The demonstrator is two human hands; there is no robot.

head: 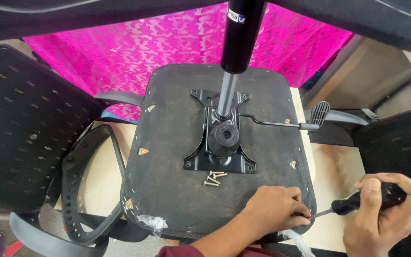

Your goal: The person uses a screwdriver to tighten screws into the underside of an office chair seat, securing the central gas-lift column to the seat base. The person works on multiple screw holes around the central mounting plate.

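Looking down, I see my right hand (385,209) clenched around the black handle of a screwdriver (365,201) at about four o'clock. Its long axis runs toward nine o'clock, and the thin shaft ends at my left hand (273,209). That hand lies on the upturned chair seat (177,143) near its five o'clock corner, fingers curled down at the tip; I cannot tell whether they pinch anything. The right hand is the nearer to the tool. A few loose screws (214,178) lie at eleven o'clock from the left hand, just below the black mounting plate (220,143). The screwdriver tip is hidden behind my left fingers. The wooden surface (331,166) shows beneath.
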